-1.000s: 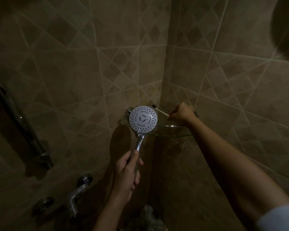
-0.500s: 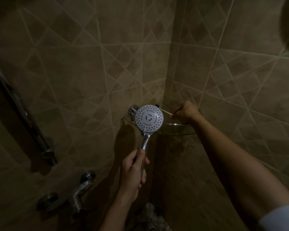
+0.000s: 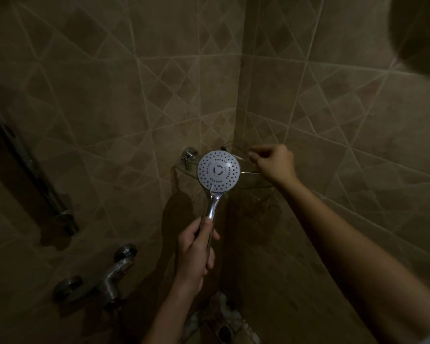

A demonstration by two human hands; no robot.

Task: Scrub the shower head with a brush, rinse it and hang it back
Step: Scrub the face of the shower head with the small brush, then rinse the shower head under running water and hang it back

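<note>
Tap (image 3: pixel 114 274) low on the left tiled wall. Left hand (image 3: pixel 196 252) grips the chrome handle of the shower head (image 3: pixel 218 171), white face upright toward the camera. Behind it, over a glass corner shelf (image 3: pixel 252 173), the right hand (image 3: pixel 274 165) pinches a thin brush (image 3: pixel 243 158) in curled fingers.

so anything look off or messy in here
Nothing looks broken or askew. The only odd spot is pale patchy stuff at the bottom of the corner, below the shower head that the left hand holds; it is too dark to tell what.
</note>
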